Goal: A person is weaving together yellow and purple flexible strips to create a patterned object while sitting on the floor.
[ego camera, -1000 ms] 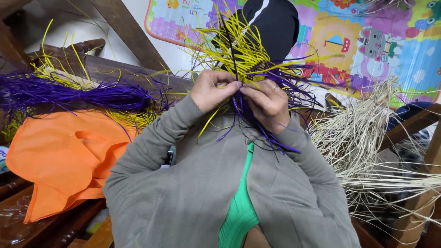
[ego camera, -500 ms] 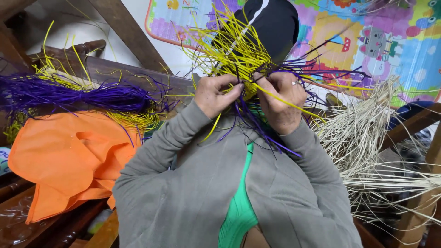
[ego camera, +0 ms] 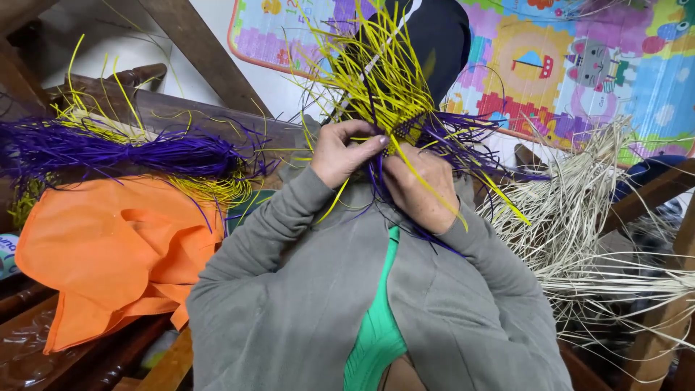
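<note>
Both hands are raised in front of me around a small woven piece of yellow and purple straw. My left hand pinches its left edge with thumb and fingers. My right hand grips it from below, with purple strands hanging past the wrist. Loose yellow strands fan upward from the piece, and purple strands spread out to the right. Grey sleeves cover both arms, with a green top showing between them.
A bundle of purple straw mixed with yellow lies on a wooden bench at the left, above an orange cloth. A heap of pale natural straw lies at the right. A colourful play mat covers the floor behind.
Both hands have kept working the woven piece. The right hand has dropped from beside the piece to under it, and the left thumb now presses across its edge.
</note>
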